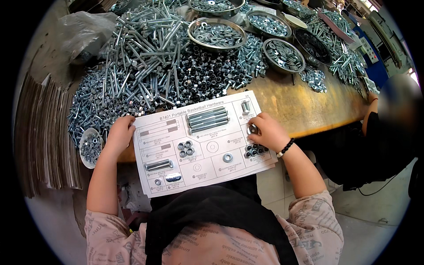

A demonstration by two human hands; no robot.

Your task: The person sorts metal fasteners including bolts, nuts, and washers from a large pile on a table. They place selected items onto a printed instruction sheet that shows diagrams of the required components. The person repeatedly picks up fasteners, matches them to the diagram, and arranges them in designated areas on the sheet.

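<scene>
A white printed hardware card [207, 154] spans the space between my hands, tilted, with more sheets under it. My left hand [120, 136] is closed on the card's left edge. Near the right edge, my right hand [268, 132] pinches a small shiny round metal piece [252, 129]; whether it is a nut or washers I cannot tell. On the card lie long bolts [207, 120] at the top, shorter bolts [159, 165] at lower left, hex nuts [186, 149] in the middle, black-centred lock nuts [256, 150] at right and a washer [227, 157].
Heaped bolts [145, 48] and black-centred nuts [203, 73] cover the wooden table [304, 110]. Metal bowls of washers [283, 55] stand behind. A white bowl [91, 148] sits at the left edge, beside stacked cardboard [48, 137]. A person in black [375, 145] is at the right.
</scene>
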